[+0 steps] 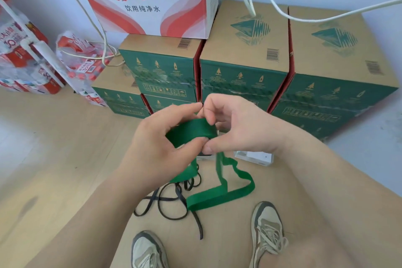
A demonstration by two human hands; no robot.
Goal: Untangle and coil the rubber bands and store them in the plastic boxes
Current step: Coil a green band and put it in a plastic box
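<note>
A wide green rubber band [191,131] is held at chest height, partly wound into a flat coil between both hands. My left hand [158,150] grips the coil from the left with thumb and fingers. My right hand [235,126] pinches its right end. The loose tail of the green band [228,193] hangs down and lies folded on the floor. A thin black rubber band [171,200] lies tangled in loops on the floor under my hands. A clear plastic box [254,158] sits on the floor behind my right wrist, mostly hidden.
Green and brown cardboard cartons [243,61] are stacked just ahead, with a white and red water carton [148,0] on top. Shrink-wrapped bottle packs [82,59] stand at the left. White cables [282,13] hang across the cartons. My two shoes [267,230] are at the bottom.
</note>
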